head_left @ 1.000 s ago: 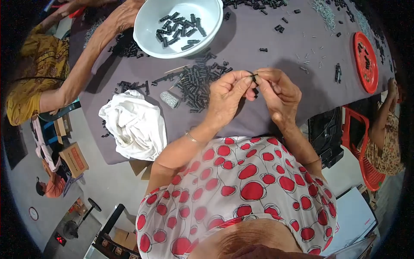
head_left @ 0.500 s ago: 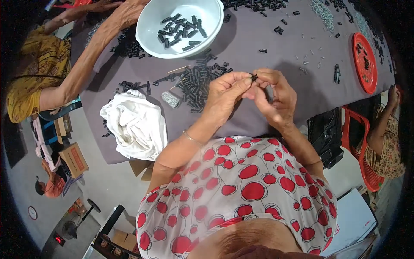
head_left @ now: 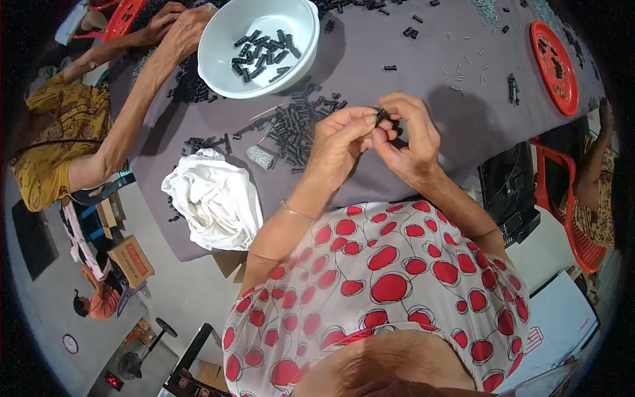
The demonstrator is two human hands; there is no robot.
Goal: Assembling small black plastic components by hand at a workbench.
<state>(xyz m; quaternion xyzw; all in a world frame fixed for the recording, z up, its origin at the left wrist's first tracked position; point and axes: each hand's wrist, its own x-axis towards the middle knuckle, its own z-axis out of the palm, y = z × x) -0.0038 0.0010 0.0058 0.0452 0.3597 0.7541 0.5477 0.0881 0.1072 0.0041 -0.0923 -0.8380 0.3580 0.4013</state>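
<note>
Pinching was done by the left hand (head_left: 338, 137), clamped thumb-to-finger on a small black part (head_left: 381, 116) over the worktop (head_left: 360, 43). The right hand (head_left: 417, 142) was curled about it; whether closed on it could not be told. Part was judged light, stiff, slightly slick; best held mid-length, between fingertips. A slant down toward the right palm was suggested; ends and exact long axis were hidden by fingers.

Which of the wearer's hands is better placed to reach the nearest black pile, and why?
Probably the left hand: it is beside the black pile, while the right hand is farther off.
</note>
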